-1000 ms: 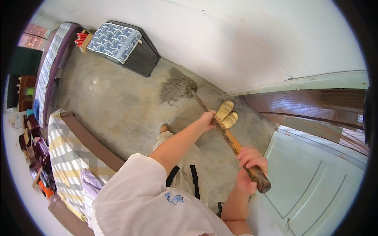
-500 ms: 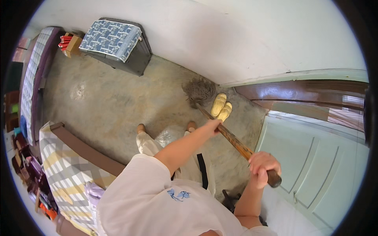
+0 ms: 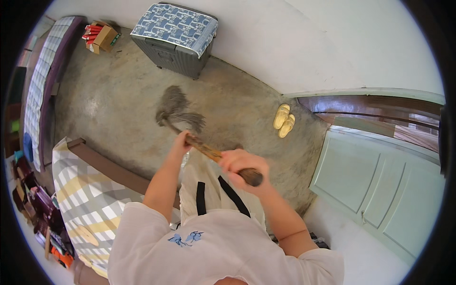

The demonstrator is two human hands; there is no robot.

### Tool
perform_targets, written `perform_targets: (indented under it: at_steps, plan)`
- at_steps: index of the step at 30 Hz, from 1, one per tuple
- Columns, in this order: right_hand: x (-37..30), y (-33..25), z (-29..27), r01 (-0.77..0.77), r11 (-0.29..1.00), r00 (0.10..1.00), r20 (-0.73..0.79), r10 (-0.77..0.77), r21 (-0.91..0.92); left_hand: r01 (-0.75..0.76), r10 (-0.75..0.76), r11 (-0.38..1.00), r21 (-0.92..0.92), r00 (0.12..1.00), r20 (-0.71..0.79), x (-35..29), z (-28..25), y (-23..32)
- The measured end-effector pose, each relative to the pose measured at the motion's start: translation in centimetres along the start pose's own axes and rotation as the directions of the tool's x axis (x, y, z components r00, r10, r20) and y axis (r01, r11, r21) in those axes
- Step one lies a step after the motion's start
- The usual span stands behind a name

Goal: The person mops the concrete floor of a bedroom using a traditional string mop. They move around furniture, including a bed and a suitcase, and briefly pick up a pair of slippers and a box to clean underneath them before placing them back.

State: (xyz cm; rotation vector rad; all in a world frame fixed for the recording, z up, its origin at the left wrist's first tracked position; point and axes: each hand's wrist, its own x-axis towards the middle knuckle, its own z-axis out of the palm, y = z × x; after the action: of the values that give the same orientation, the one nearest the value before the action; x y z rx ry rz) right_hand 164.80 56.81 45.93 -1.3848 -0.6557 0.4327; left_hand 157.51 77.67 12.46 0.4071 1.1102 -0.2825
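A mop [image 3: 204, 148] with a wooden handle and grey, stringy head slants across in front of me. Its strands [image 3: 176, 107] lie spread on the concrete floor [image 3: 114, 128], slightly blurred. My left hand [image 3: 184, 142] is wrapped round the handle low down, nearer the strands. Close to the handle's dark rounded top end, my right hand [image 3: 244, 166] grips it, and the butt sticks out past the fingers.
Yellow slippers [image 3: 284, 120] sit by the wall near a pale green door [image 3: 356, 175]. A grey suitcase [image 3: 175, 59] under a blue patterned cloth stands at the far wall, with a cardboard box [image 3: 107, 40] left of it. A checked bed [image 3: 95, 194] is close on my left.
The mop head has swept left, from beside the slippers to the middle of the floor. Both hands have moved left with the handle, still gripping it.
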Motion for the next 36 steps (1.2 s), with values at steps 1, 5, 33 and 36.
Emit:
perform_targets:
  at_steps: [1, 5, 33, 36]
  plan:
    - [-0.3, 1.6, 1.3, -0.078, 0.996, 0.996, -0.038, 0.08, 0.048, -0.013, 0.014, 1.0, 0.013, 0.994, -0.113, -0.9, -1.6, 1.0]
    - [-1.9, 6.9, 5.8, -0.258, 0.894, 0.863, -0.329, 0.384, 0.367, -0.118, 0.086, 0.991, -0.063, 0.925, -0.371, -1.3, -7.0, 2.1]
    - [-35.2, -7.4, -9.5, -0.073, 0.942, 0.669, -0.717, -0.198, -0.329, 0.279, -0.478, 0.777, 0.565, 0.845, 0.239, -6.6, 22.7, -41.1]
    - [-34.5, -7.2, -8.7, -0.072, 0.936, 0.682, -0.702, -0.207, -0.345, 0.306, -0.544, 0.717, 0.626, 0.807, 0.229, -7.0, 22.6, -41.6]
